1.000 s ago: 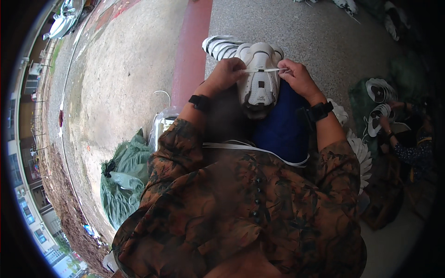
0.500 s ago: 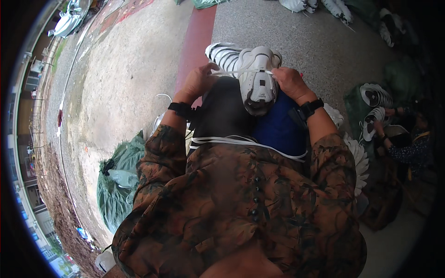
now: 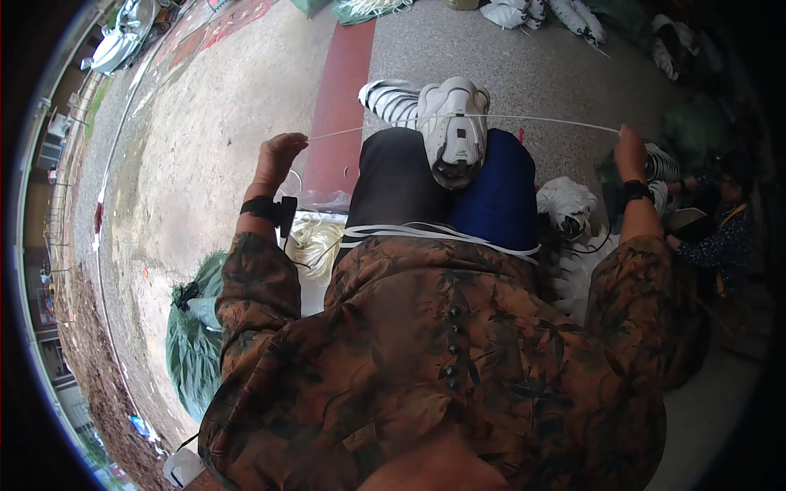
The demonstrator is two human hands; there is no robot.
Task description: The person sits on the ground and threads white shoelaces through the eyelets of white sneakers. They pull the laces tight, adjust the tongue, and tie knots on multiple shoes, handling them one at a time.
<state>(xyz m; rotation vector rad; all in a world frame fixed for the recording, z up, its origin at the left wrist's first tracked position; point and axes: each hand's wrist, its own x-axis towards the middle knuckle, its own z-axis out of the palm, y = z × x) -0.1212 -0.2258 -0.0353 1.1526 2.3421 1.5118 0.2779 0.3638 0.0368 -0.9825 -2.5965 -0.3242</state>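
Note:
A white sports shoe point(image 3: 456, 143) rests between my knees, its lower end toward me. A thin white shoelace point(image 3: 557, 120) runs across it, stretched nearly straight out to both sides. My left hand point(image 3: 279, 157), well out to the left, pinches one end of the lace. Far out on the right, my right hand point(image 3: 630, 154) is closed on the other end. Just beyond my left knee lies a row of nested white shoe pieces with dark stripes point(image 3: 388, 100). More white laces point(image 3: 401, 231) lie across my lap.
By my left thigh stands a box of pale laces point(image 3: 318, 245), with a green sack point(image 3: 196, 331) beside it. White shoe pieces point(image 3: 566, 206) are heaped by my right thigh. A co-worker in a dark patterned sleeve point(image 3: 716, 247) sits at the right. Bundles and sacks lie ahead.
My hands have moved apart from beside the shoe, left hand leftward and right hand rightward. The lace between them is now drawn out long. The shoe stays between my knees.

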